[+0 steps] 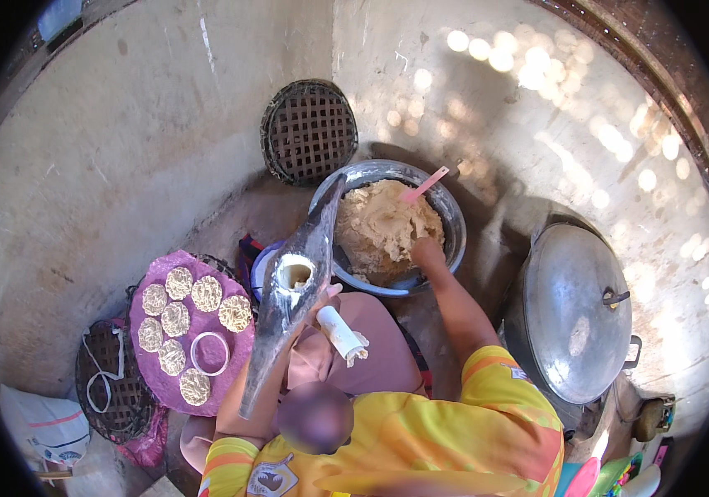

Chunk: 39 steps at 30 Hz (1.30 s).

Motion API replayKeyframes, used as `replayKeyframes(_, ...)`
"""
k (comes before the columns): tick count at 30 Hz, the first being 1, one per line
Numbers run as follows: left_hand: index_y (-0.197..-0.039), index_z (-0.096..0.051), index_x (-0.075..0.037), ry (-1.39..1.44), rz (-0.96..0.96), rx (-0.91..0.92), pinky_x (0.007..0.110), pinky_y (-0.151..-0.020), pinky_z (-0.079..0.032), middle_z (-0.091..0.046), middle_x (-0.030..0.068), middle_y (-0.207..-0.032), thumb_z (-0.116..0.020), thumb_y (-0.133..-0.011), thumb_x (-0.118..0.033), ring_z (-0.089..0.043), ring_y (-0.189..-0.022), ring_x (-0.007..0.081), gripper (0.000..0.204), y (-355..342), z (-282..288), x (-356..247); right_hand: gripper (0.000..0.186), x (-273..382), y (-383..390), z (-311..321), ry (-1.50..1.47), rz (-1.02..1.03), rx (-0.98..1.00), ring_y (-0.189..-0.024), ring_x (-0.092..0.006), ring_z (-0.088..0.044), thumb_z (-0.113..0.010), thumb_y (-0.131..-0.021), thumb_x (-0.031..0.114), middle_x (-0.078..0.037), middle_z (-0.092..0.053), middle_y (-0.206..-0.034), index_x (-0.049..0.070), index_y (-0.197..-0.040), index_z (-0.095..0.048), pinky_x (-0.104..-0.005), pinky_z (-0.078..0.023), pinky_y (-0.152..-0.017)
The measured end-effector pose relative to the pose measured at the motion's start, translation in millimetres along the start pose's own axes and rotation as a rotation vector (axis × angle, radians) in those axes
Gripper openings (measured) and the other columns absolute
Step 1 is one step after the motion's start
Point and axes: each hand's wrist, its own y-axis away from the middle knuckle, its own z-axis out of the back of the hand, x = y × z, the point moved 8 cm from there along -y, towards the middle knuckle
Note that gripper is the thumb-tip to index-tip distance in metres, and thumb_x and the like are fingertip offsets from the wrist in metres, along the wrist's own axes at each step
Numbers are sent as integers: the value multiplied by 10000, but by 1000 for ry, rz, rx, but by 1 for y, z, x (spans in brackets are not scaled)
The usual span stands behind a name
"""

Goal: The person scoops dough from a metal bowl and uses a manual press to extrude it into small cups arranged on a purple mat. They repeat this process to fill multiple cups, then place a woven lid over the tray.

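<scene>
A lidded metal pot [580,311] stands right of a metal basin [457,222]; a purple-covered tray [223,383] lies left of the basin. Crossing the basin's left side in view, a dark holed press [282,311] meets a left hand [324,299], grip partly hidden. Inside the basin, plentiful dough [383,219] apparently awaits shaping; a right hand [427,253] touches it, finger closure unclear. Eight stringy rounds [175,318] look formed. A shirt badge [273,478] below the basin is unreadable.

One wide fisheye view, downward from above
</scene>
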Motion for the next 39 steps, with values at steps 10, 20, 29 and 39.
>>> replayKeyframes(10, -1017, -600, -18, 238, 74, 108, 268, -717, -521, -621, 80, -931, -668, -740, 0, -592, -886, 137, 286, -106, 32, -43, 313, 4, 27, 33, -549, 7, 229, -431, -167, -550, -534, -861, 240, -98, -597, -612, -25, -708, -602, -291, -441, -411)
replayKeyframes(20, -936, -548, -22, -940, -477, 59, 360, -740, -464, -549, 163, -841, -620, -731, -134, -566, -771, 297, 244, -137, -17, -102, 173, 101, 94, 250, -936, 557, -13, -574, -92, -573, -500, -839, 62, -38, -626, -718, -44, -907, -619, -229, -450, -514)
replayKeyframes(29, -890, -620, -18, -1105, -574, 137, 419, -797, -444, -524, 168, -941, -693, -593, -163, -532, -898, 349, 338, -119, -22, -93, 88, 199, 130, 317, 16, 878, -616, -697, -239, -618, -594, -727, 121, -77, -627, -710, 92, -794, -643, -341, -477, -644)
replayKeyframes(39, -855, -600, -10, -1197, -527, -47, 430, -773, -451, -524, 190, -933, -695, -600, -150, -544, -875, 364, 306, -123, 12, -74, 170, 236, 171, 282, 171, 932, -663, -737, -203, -627, -559, -717, 136, -48, -621, -727, 89, -867, -623, -328, -483, -651)
